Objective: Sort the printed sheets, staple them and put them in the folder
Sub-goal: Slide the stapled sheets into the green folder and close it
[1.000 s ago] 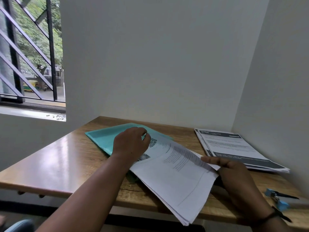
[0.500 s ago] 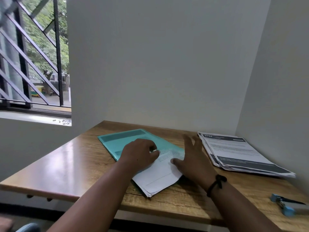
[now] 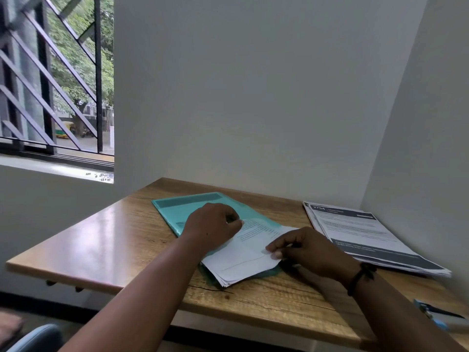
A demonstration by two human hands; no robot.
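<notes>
A teal plastic folder (image 3: 187, 210) lies on the wooden desk (image 3: 106, 240). A stapled bundle of white printed sheets (image 3: 245, 257) sits partly inside it, its near corner sticking out toward the desk's front edge. My left hand (image 3: 212, 226) pinches the folder's upper cover at its opening, just above the sheets. My right hand (image 3: 308, 247) rests on the bundle's right side, thumb and fingertips pinching the paper edge. A second stack of printed sheets (image 3: 360, 232) with dark header bands lies at the right.
A blue stapler (image 3: 440, 317) lies at the desk's near right corner. White walls close off the back and right of the desk. A barred window (image 3: 53, 80) is at the left. A chair edge (image 3: 33, 339) shows at the lower left.
The bundle has slid further into the folder since a second ago. My right hand moved from the sheets' outer edge to spread flat, and now pinches the paper's right edge. The left hand stayed at the folder's opening.
</notes>
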